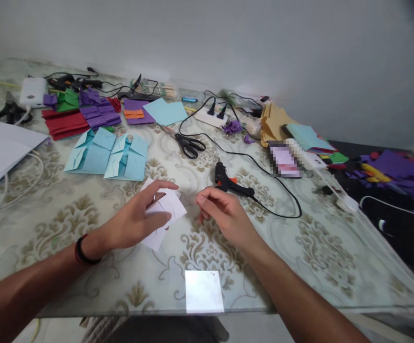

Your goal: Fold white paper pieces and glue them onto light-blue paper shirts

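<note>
Between the gripping thumb and fingers of the left hand, thin white square-cornered paper pieces were probably light, easily creased and best held by their edges; the right hand had curled fingers, their contents unclear, near a black plastic glue gun

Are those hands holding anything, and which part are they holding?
The left hand holds white paper by its left side, thumb on top. Nothing shows in the right hand, though something tiny could be hidden.

Floral-patterned table beneath black-handled scissors, glue gun, and white paper square.
</note>
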Tool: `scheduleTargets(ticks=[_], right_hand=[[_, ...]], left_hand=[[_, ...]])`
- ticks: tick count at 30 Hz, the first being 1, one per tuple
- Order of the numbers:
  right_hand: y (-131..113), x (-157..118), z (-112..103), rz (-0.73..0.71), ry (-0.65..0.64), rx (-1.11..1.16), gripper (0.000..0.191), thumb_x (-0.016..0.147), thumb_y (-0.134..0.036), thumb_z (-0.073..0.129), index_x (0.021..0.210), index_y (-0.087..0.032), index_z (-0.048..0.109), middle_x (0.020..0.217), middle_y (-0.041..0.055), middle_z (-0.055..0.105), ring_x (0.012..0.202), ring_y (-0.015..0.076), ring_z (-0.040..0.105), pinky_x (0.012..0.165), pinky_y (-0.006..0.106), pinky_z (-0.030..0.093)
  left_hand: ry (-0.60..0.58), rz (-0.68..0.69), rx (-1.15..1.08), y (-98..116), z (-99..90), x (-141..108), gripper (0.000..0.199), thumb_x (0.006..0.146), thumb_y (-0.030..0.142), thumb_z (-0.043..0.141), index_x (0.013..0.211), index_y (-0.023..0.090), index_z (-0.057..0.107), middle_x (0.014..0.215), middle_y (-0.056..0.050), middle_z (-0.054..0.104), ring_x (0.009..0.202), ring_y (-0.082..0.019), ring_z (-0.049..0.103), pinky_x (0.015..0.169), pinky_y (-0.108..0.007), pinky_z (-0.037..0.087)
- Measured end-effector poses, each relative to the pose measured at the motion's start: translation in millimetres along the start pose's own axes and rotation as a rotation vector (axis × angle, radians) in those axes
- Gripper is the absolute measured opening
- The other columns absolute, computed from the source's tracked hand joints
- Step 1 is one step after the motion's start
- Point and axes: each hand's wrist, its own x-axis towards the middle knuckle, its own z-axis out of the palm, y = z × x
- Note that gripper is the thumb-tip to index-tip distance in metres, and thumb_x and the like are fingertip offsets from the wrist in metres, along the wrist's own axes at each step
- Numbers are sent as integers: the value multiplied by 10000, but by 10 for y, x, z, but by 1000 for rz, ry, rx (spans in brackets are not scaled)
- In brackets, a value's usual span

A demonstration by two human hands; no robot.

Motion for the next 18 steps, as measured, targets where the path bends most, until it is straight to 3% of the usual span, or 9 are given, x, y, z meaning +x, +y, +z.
scheduleTargets(ticks=[6,12,18], right_hand=[[-7,-16,12,-10,-50,18,480,970,-591,613,679,-221,523,600,-51,417,553,137,507,595,282,533],[4,-20,-4,-26,-12,-2,321,946,-502,693,843,-198,704,745,-13,604,589,124,591,583,261,513],[24,-19,12,15,-47,14,241,872,-443,787,888,-209,731,737,-23,612,565,123,591,536,255,513]], left_hand=[[-7,14,-23,-27,-21,-14,484,956,209,616,1412,271,464,974,-6,640,732,-133,622,579,-213,489],[6,58,34,7,-29,-17,468,952,204,614,1397,258,480,974,-8,646,730,-128,590,589,-208,484],[-19,89,83,22,-10,-30,459,955,215,606,1392,239,467,1014,-24,654,783,-145,601,613,-220,486]])
